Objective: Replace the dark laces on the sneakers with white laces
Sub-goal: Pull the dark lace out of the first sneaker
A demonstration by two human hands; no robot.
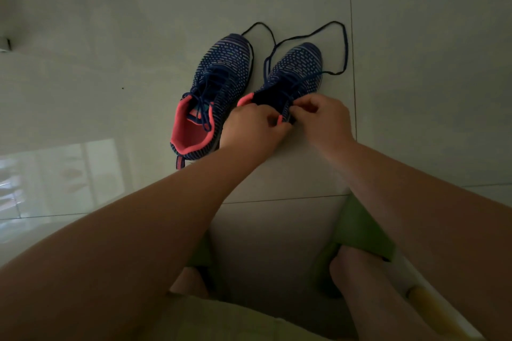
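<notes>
Two dark blue knit sneakers with pink lining stand side by side on the tiled floor. The left sneaker (213,91) is still laced with a dark lace. My left hand (253,129) grips the collar of the right sneaker (296,72) near its pink edge. Over the upper eyelets, my right hand (321,116) pinches the dark lace (345,44), whose loose loops trail past both toes. No white laces are in view.
Pale floor tiles (124,22) spread all around the shoes. My bare feet in green slippers (363,230) sit close below the hands. A bright window reflection (58,174) lies on the floor at the left.
</notes>
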